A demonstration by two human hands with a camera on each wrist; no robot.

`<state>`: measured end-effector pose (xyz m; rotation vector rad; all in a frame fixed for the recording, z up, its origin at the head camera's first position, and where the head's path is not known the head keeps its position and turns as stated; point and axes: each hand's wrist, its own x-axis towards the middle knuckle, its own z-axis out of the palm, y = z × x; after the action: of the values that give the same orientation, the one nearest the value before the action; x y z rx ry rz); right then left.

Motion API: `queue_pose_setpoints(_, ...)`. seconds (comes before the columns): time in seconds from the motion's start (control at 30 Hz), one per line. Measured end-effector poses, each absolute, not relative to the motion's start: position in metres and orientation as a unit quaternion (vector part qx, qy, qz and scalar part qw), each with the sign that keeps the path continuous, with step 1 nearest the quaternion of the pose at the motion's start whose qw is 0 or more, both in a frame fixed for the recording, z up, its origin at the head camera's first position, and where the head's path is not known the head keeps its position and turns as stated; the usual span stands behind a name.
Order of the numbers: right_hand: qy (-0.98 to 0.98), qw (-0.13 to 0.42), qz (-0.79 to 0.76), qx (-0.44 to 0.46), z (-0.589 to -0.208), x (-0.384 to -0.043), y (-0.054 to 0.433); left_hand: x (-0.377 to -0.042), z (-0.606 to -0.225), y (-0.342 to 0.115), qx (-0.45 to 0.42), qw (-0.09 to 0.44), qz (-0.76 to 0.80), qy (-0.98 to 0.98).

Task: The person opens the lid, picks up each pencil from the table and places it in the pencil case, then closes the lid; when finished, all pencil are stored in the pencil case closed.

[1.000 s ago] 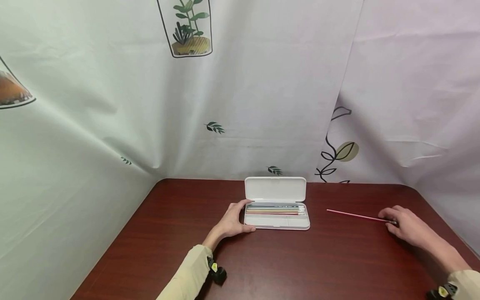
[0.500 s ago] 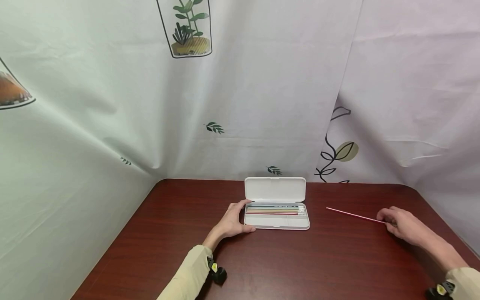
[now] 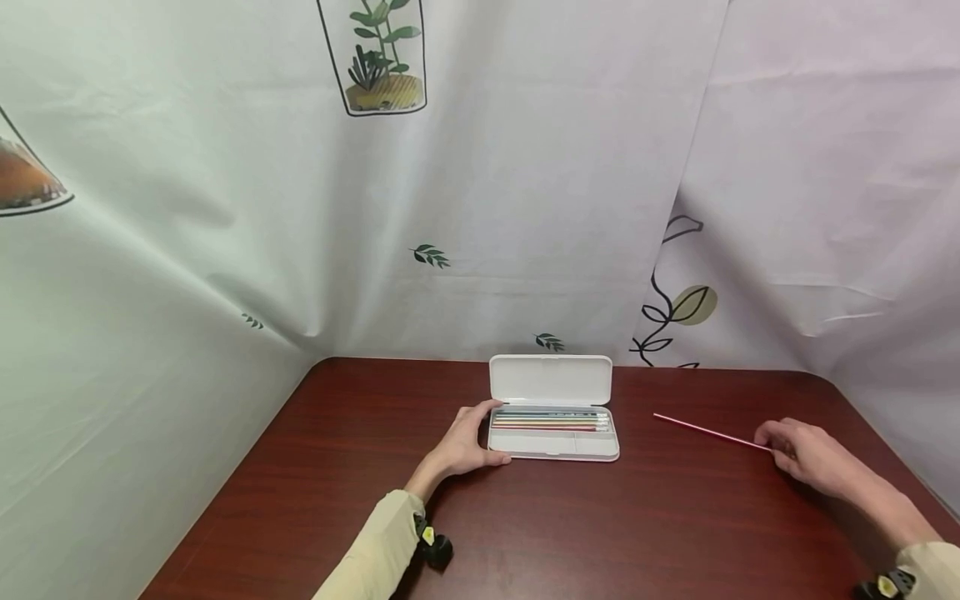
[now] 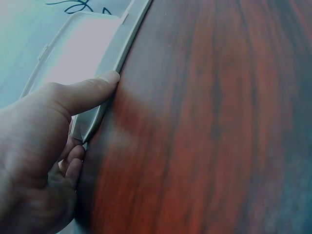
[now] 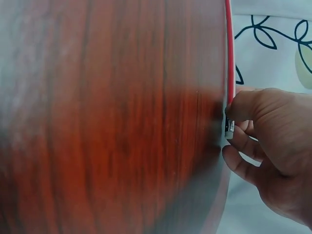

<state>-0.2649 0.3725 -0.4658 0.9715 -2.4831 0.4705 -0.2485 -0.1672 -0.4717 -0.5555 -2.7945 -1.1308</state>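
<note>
A white pencil case (image 3: pixel 517 445) lies with its lid (image 3: pixel 551 379) raised at the back of the table. Several coloured pencils (image 3: pixel 551 421) lie side by side in its rear compartment. My left hand (image 3: pixel 459 443) holds the case's left end, thumb along the front edge and fingers toward the back corner; the thumb (image 4: pixel 92 92) presses the rim in the left wrist view. Off to the right, my right hand (image 3: pixel 813 457) pinches a red pencil (image 3: pixel 708 431) near its eraser end. In the right wrist view, the white eraser (image 5: pixel 229 135) sticks out below the thumb.
The dark red wooden table (image 3: pixel 585 525) spreads in front of the case and between the hands. A white patterned cloth (image 3: pixel 525 208) hangs behind its far edge and along the sides. Both wrists wear small black cameras (image 3: pixel 435 550).
The red pencil has tilted slightly, its left tip going a little up in the head view. Its eraser end has gone out of sight behind my right fingers. My left hand stays put.
</note>
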Motion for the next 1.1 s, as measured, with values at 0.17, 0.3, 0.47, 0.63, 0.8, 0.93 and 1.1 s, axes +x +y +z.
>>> queue_pose_setpoints(0.17,-0.888,0.226,0.184,0.357,-0.463,-0.265,0.367,-0.249,-0.472,-0.167,-0.181,0.039,-0.368,-0.911)
queue_pose_setpoints(0.3,-0.886,0.223,0.193,0.359,-0.457,-0.265,0.357,-0.249,-0.473,-0.167,-0.179,0.037,-0.367,-0.912)
queue_pose_setpoints(0.47,-0.878,0.225,0.203,0.370,-0.450,-0.264,0.346,-0.248,-0.472,-0.167,-0.181,0.036,-0.367,-0.912)
queue_pose_setpoints(0.63,-0.868,0.237,0.207,0.384,-0.444,-0.265,0.335,-0.248,-0.470,-0.167,-0.179,0.035,-0.370,-0.911)
queue_pose_setpoints(0.8,-0.863,0.239,0.211,0.392,-0.439,-0.264,0.323,-0.248,-0.470,-0.167,-0.180,0.037,-0.368,-0.912)
queue_pose_setpoints(0.93,-0.860,0.233,0.216,0.399,-0.437,-0.264,0.313,-0.248,-0.472,-0.167,-0.180,0.038,-0.366,-0.912)
queue_pose_setpoints(1.1,-0.860,0.220,0.220,0.405,-0.434,-0.266,0.301,-0.248,-0.472,-0.167,-0.179,0.036,-0.368,-0.912)
